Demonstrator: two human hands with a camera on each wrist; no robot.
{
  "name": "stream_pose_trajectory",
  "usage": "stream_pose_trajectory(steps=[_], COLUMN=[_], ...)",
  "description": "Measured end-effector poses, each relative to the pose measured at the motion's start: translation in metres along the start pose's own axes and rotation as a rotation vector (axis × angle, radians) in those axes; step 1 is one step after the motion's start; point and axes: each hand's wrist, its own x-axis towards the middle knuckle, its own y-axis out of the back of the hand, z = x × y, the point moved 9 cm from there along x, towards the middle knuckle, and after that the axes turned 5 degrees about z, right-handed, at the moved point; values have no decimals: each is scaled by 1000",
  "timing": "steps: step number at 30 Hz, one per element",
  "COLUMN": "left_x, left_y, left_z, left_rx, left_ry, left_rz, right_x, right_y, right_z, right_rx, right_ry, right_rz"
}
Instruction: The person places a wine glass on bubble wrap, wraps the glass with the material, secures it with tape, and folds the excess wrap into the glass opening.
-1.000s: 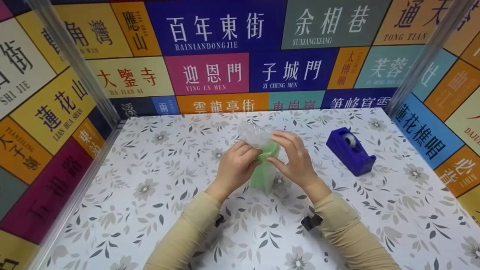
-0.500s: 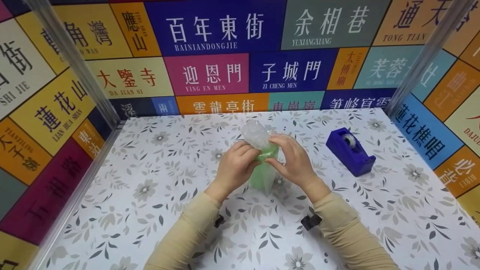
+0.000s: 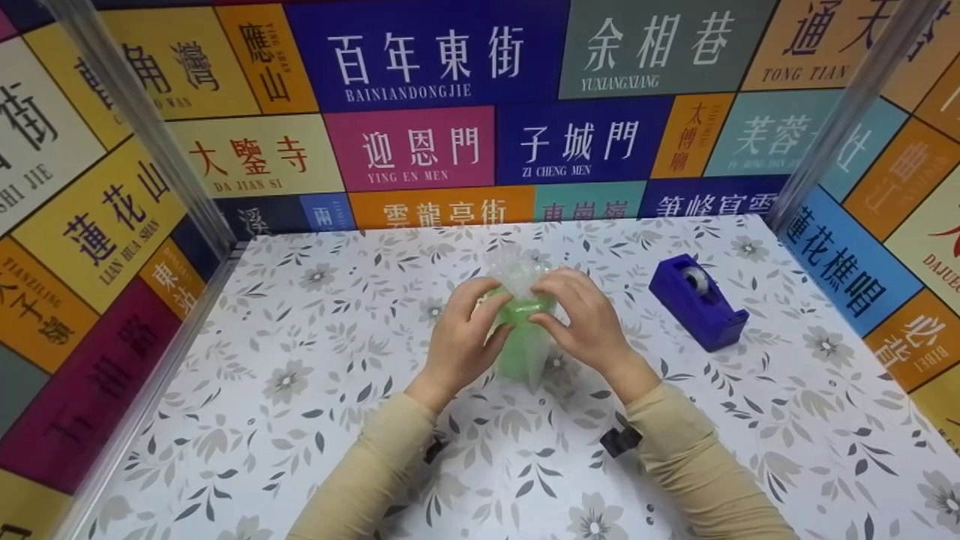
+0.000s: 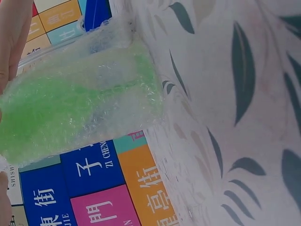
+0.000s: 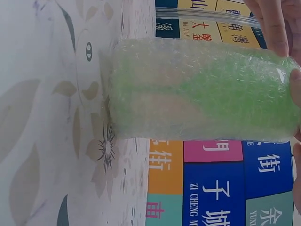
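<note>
A green stemmed glass (image 5: 235,94) stands upright on the table, rolled in clear bubble wrap (image 3: 517,268). Its bowl, thin stem and foot show through the wrap in both wrist views. Loose wrap sticks up above the rim, toward the far side. My left hand (image 3: 463,337) holds the wrap at the upper left of the glass, with the thumb nearer me and the fingers curved over. On the opposite side, my right hand (image 3: 592,326) grips the upper wrap between thumb and bent fingers. The fingertips behind the wrap are partly hidden.
To the right of my hands sits a blue tape dispenser (image 3: 697,304) with a roll of clear tape. A floral cloth (image 3: 300,450) covers the table. Panels with printed signs (image 3: 412,146) close off the back and sides, with clear posts at the corners.
The loose wrap at the top has shifted and bunched between my hands. My left fingers have spread and moved slightly left from the rim. My right hand stays nearly in place.
</note>
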Motion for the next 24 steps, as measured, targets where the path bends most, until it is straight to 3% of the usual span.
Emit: stream_pose_trajectory(steps=[5,15,24], left_x=[3,5,14], left_y=[1,-12,-15], left_z=[3,11,13], left_rx=[26,-5,39], left_ry=[-35,-86,-87], left_rz=[7,-108,-151], right_x=[2,-3,-5], right_y=[-1,-1,2], right_z=[-3,-3,-1], right_rx=[4,22,37], right_ry=[34,35,8], right_rz=[5,37,50])
